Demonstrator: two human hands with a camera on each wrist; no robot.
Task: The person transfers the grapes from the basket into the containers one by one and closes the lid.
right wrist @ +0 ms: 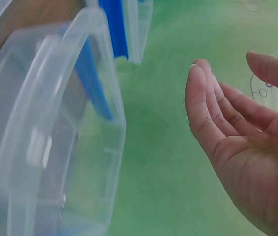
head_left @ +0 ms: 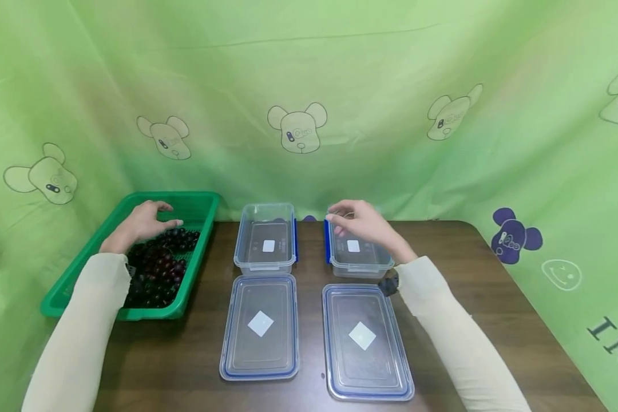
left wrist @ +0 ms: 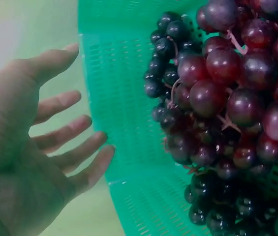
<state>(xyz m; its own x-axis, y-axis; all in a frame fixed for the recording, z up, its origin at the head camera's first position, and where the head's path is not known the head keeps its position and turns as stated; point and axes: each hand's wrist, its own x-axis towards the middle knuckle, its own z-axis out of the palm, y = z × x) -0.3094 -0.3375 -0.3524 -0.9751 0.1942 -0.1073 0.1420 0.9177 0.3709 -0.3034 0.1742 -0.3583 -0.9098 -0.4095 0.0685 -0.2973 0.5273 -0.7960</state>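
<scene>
My left hand point(head_left: 143, 222) hovers above the green plastic basket point(head_left: 203, 252), its fingers spread and holding nothing. Inside the basket lie bunches of dark red and black grapes point(head_left: 163, 269). In the left wrist view the fingers of the left hand point(left wrist: 45, 132) stand apart from the grapes point(left wrist: 227, 93). My right hand point(head_left: 363, 220) is over the right clear container point(head_left: 360, 264), which has no lid on it. Seen from the right wrist, that hand point(right wrist: 247, 128) has loosely bent fingers with nothing between them, apart from the container point(right wrist: 35, 147).
A second clear container point(head_left: 265, 266) stands left of the first, also uncovered. Two clear lids with blue seals, a left lid point(head_left: 260, 355) and a right lid point(head_left: 371, 372), lie flat in front on the brown table point(head_left: 468, 269). A green curtain point(head_left: 298, 68) hangs behind.
</scene>
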